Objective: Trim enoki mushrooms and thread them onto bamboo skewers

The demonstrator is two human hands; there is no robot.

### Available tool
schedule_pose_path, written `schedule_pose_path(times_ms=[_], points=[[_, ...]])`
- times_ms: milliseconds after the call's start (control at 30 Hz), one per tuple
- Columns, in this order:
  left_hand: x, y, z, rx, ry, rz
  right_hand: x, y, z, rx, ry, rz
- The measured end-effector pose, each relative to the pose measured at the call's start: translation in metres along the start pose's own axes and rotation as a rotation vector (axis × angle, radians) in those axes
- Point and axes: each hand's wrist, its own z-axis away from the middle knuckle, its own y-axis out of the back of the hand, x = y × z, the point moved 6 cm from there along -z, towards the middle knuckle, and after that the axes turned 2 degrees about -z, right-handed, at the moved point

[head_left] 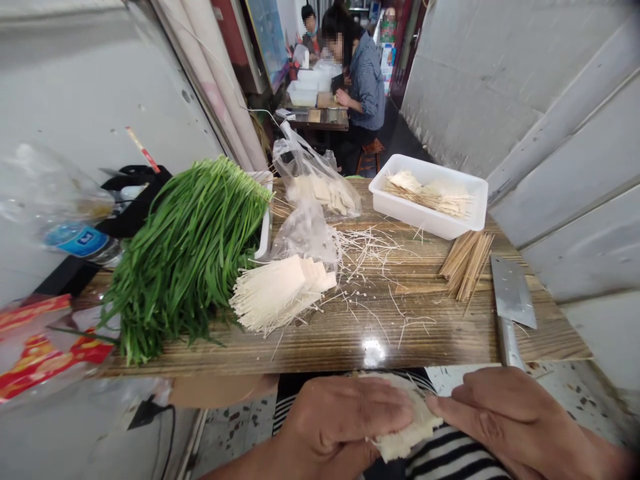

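Observation:
Low in the view, in front of the table edge, my left hand (357, 413) is closed around a pale tofu sheet (407, 437), its fingers lying across the top. Thin strands poke out at the sheet's upper edge. My right hand (505, 413) is closed, with its fingertips at the right edge of the sheet; whatever lies between them is hidden. On the table beyond, a bunch of enoki mushrooms (265, 300) has pale tofu sheets (310, 270) on it. Loose enoki strands (370, 253) are scattered to its right.
Green chives (195, 253) heap at the left. A clear plastic bag (320, 187) holds more sheets. Right lie bamboo skewers (467, 267), a cleaver (514, 297) with its handle over the front edge, and a white tub (425, 210) of skewered pieces. Two people sit further back.

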Motion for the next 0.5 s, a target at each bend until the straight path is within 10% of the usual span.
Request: schedule_pose_path(times_ms=[500], points=[[-0.002, 0.009, -0.002, 0.051, -0.054, -0.203, -0.003, 0.003, 0.007, 0.151, 0.096, 0.061]])
